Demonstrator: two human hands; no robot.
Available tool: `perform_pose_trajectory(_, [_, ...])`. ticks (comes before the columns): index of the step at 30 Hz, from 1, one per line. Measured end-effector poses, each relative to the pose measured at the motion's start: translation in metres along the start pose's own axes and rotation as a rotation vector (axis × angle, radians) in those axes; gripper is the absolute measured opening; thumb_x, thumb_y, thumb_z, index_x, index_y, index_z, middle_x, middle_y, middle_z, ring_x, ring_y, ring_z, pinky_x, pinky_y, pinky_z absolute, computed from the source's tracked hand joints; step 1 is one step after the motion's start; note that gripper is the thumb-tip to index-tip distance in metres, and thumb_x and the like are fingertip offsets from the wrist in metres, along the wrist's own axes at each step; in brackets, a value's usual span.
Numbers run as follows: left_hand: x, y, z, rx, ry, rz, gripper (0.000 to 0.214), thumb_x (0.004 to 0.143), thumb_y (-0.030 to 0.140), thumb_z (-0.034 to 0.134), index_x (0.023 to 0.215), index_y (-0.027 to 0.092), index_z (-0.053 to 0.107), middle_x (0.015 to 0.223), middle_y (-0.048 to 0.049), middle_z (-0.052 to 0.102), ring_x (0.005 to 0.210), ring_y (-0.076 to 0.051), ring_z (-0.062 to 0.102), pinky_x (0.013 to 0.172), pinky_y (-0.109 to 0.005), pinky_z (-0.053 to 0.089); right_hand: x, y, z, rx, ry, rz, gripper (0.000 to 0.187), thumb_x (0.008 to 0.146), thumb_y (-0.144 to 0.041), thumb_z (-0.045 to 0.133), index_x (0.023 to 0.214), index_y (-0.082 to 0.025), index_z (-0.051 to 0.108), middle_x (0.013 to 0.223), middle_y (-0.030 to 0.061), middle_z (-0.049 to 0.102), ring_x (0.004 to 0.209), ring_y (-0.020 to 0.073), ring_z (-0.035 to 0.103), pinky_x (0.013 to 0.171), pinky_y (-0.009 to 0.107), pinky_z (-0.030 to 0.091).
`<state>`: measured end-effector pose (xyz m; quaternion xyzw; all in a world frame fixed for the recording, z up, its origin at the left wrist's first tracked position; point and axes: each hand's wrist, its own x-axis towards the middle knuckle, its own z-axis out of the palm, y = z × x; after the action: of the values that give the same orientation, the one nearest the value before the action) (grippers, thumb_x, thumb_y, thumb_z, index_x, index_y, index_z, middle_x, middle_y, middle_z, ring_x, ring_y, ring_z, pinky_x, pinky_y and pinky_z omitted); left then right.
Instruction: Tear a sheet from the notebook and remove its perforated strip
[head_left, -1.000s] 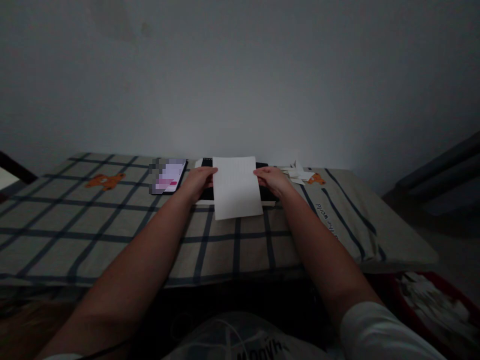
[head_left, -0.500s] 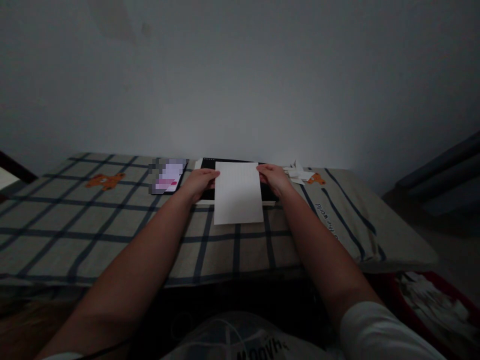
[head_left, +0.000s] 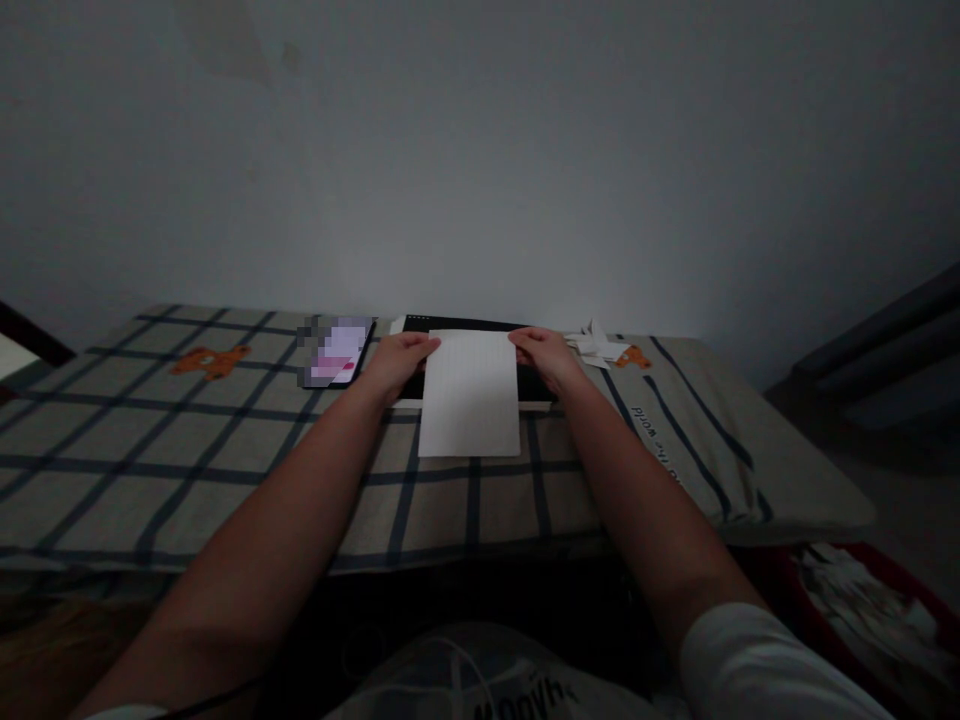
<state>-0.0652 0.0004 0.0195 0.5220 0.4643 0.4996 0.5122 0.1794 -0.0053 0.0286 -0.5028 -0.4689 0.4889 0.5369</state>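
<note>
A white lined sheet of paper (head_left: pixel 469 395) lies on the checked cloth, its far end over a black flat pad (head_left: pixel 534 384) with a white edge. My left hand (head_left: pixel 397 362) pinches the sheet's far left corner. On the far right corner my right hand (head_left: pixel 547 356) grips the same sheet. Both arms reach straight out over the cloth.
A phone (head_left: pixel 335 352) with a lit screen lies left of my left hand. A small heap of white paper scraps (head_left: pixel 598 345) sits right of my right hand. The plaid cloth (head_left: pixel 187 440) has orange bear prints. A red bin (head_left: pixel 862 600) of paper scraps stands low right. A wall rises behind.
Both hands have drawn the sheet toward me and slightly left, off the black pad. More of the pad's far edge now shows.
</note>
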Motion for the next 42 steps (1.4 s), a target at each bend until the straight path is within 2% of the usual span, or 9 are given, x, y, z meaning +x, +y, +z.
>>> perform_pose_trajectory(4, [0.002,-0.0023,-0.0014,0.014,0.035,0.028,0.022,0.068,0.033,0.076,0.077,0.015,0.068,0.072,-0.0027,0.065,0.062,-0.013,0.056,0.061,-0.025,0.044,0.0018,0.0008,-0.0014,0.016,0.017,-0.012,0.008,0.083,-0.023,0.065,0.078,-0.018,0.067,0.067,-0.0004,0.064,0.058,0.0078,0.056,0.061,0.022,0.05])
perform_pose_trajectory(8, [0.0031,-0.0036,-0.0019,-0.01,0.083,0.064,0.024,0.067,0.034,0.077,0.079,0.014,0.069,0.07,-0.0019,0.065,0.062,-0.013,0.057,0.062,-0.025,0.044,0.0028,0.0018,-0.0028,0.056,-0.054,-0.002,0.011,0.083,-0.027,0.065,0.08,-0.017,0.066,0.07,0.0006,0.066,0.061,0.0083,0.059,0.063,0.023,0.051])
perform_pose_trajectory(13, [0.0024,-0.002,-0.0003,-0.009,0.046,0.033,0.021,0.068,0.032,0.076,0.077,0.014,0.068,0.07,-0.002,0.064,0.061,-0.012,0.055,0.06,-0.024,0.043,0.0025,0.0022,0.0002,0.032,0.016,-0.014,0.005,0.076,-0.015,0.069,0.079,-0.018,0.066,0.071,-0.0009,0.066,0.062,0.0083,0.058,0.065,0.024,0.051])
perform_pose_trajectory(21, [0.0015,-0.0012,0.0005,-0.024,0.014,-0.001,0.014,0.072,0.027,0.072,0.075,0.014,0.067,0.074,-0.0025,0.064,0.065,-0.011,0.056,0.064,-0.024,0.044,0.0045,0.0039,-0.0004,0.003,0.048,-0.083,0.006,0.074,-0.019,0.071,0.078,-0.019,0.065,0.075,-0.0004,0.066,0.065,0.0095,0.059,0.069,0.026,0.051])
perform_pose_trajectory(29, [0.0004,-0.0004,0.0002,-0.026,-0.009,0.002,0.019,0.07,0.031,0.075,0.075,0.015,0.066,0.075,-0.0028,0.064,0.067,-0.013,0.056,0.067,-0.025,0.044,0.0026,0.0012,0.0011,-0.033,0.071,-0.139,0.006,0.075,-0.02,0.069,0.079,-0.019,0.065,0.075,-0.0009,0.066,0.066,0.0092,0.058,0.07,0.025,0.05])
perform_pose_trajectory(33, [0.0011,-0.0013,-0.0003,-0.025,-0.018,0.005,0.02,0.07,0.033,0.074,0.076,0.015,0.067,0.076,-0.0027,0.064,0.067,-0.013,0.057,0.067,-0.025,0.044,0.0029,-0.0001,0.0004,0.019,0.073,-0.1,0.002,0.079,-0.02,0.065,0.08,-0.018,0.064,0.071,-0.0012,0.066,0.062,0.0081,0.058,0.065,0.022,0.05])
perform_pose_trajectory(36, [0.0014,-0.0016,-0.0008,-0.007,0.014,0.03,0.022,0.07,0.035,0.074,0.077,0.016,0.067,0.074,-0.0021,0.064,0.065,-0.012,0.055,0.064,-0.025,0.042,0.0022,-0.0008,-0.0003,0.039,0.003,-0.055,0.009,0.084,-0.026,0.062,0.084,-0.018,0.066,0.07,-0.0004,0.066,0.062,0.0085,0.059,0.064,0.022,0.051])
perform_pose_trajectory(38, [0.0012,-0.0007,-0.0007,0.002,0.043,0.04,0.022,0.069,0.035,0.075,0.076,0.015,0.067,0.072,-0.0015,0.063,0.063,-0.012,0.054,0.062,-0.024,0.041,0.0013,-0.0008,0.0,0.031,-0.033,-0.035,0.009,0.084,-0.025,0.063,0.084,-0.018,0.068,0.071,-0.0002,0.067,0.062,0.0086,0.058,0.064,0.023,0.051])
perform_pose_trajectory(42, [0.0,0.0024,0.0006,-0.018,0.048,0.023,0.022,0.068,0.033,0.076,0.073,0.014,0.066,0.072,-0.0016,0.064,0.064,-0.012,0.055,0.062,-0.024,0.043,0.0004,0.0,0.0014,-0.02,0.001,-0.025,0.002,0.078,-0.018,0.068,0.077,-0.018,0.068,0.07,-0.001,0.066,0.061,0.0085,0.057,0.065,0.024,0.05])
